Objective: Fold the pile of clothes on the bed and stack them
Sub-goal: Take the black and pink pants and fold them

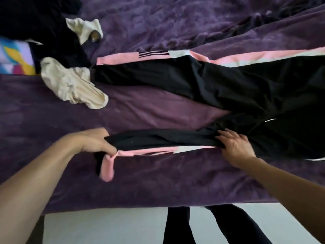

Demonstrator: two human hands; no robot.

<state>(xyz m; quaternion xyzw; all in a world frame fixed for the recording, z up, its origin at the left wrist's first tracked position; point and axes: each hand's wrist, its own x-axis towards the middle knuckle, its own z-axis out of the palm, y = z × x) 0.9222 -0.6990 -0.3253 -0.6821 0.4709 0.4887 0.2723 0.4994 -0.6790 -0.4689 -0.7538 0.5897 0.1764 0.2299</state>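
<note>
Gripping, L hand (98, 142): blk/pink trousers (228, 88), near leg's cuff end.
R hand (235, 146): flat, fingers spread, pressing same leg.

The black garment (228, 88) is running past the right frame edge. Its pink cuff (107, 169) is blurring below my left hand (95, 141), whose fingertips are hiding under the fabric. The dark pile (35, 23) is being cropped at the bed's (158, 106) far-left corner.
</note>
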